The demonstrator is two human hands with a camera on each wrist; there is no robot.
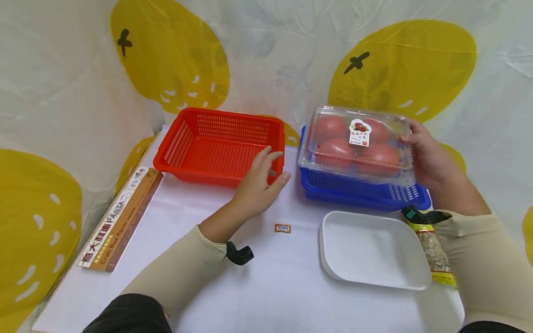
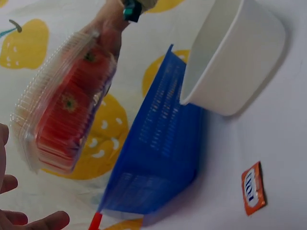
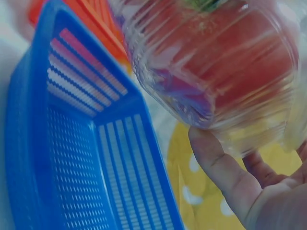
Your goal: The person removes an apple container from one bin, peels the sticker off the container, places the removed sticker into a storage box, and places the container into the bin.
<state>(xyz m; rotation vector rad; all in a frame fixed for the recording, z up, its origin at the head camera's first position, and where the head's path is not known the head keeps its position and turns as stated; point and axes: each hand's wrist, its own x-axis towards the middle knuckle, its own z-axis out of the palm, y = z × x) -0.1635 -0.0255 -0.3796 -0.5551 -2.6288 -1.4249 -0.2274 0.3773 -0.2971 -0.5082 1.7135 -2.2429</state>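
Support tomato box [image 1: 374, 155] level above blue basket [image 1: 350, 190], with right hand [image 1: 430, 155] clamped round its end (left hand [image 1: 259, 185] spread-fingered, unladen), squeezing gently.

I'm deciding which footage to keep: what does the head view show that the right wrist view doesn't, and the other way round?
Only the head view shows the pasta box, the Fox's packet and the yellow bag.

Only the right wrist view shows a green tomato stem and an open look at the mesh floor.

Both show the tomato pack, the right hand holding it, the blue basket and the red basket.
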